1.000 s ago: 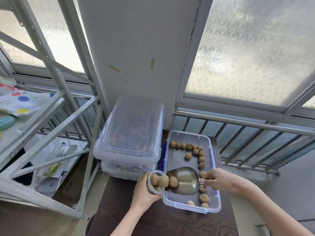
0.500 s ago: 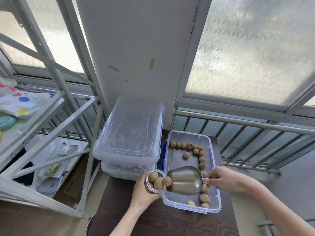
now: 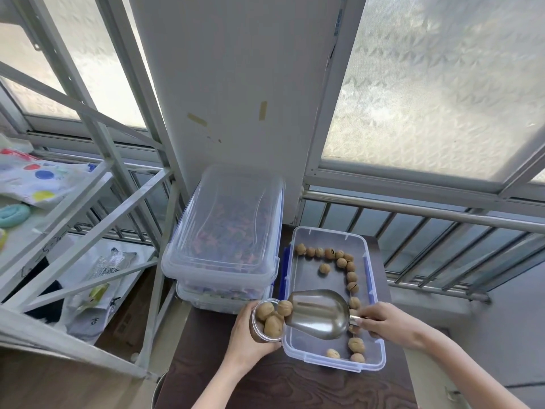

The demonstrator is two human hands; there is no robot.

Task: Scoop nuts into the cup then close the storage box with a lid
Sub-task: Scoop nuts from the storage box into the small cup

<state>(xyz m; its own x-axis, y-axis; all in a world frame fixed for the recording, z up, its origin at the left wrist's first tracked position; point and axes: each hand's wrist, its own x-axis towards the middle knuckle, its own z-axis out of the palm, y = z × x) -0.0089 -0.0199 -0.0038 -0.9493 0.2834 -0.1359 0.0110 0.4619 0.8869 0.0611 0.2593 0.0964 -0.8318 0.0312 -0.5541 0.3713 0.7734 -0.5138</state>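
The clear cup [image 3: 267,320] is tilted on its side at the near-left corner of the storage box [image 3: 365,361], with tan nuts [image 3: 272,324] in its mouth. The steel scoop [image 3: 317,314] touches its rim, one nut at the lip. The box stands open and lidless on the dark surface [image 3: 280,388], more nuts [image 3: 351,276] lining its far and right sides.

Tan nuts, silver scoop, clear plastic

Tan nuts [image 3: 272,317] fill a clear cup [image 3: 257,335]; the silver scoop [image 3: 317,314] shines above a clear, blue-clipped storage box [image 3: 374,354] on a dark wood-grain table [image 3: 265,385].

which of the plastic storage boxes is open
The clear box with blue latches, right of the lidded stack: it has no lid and walnuts lie loose inside.
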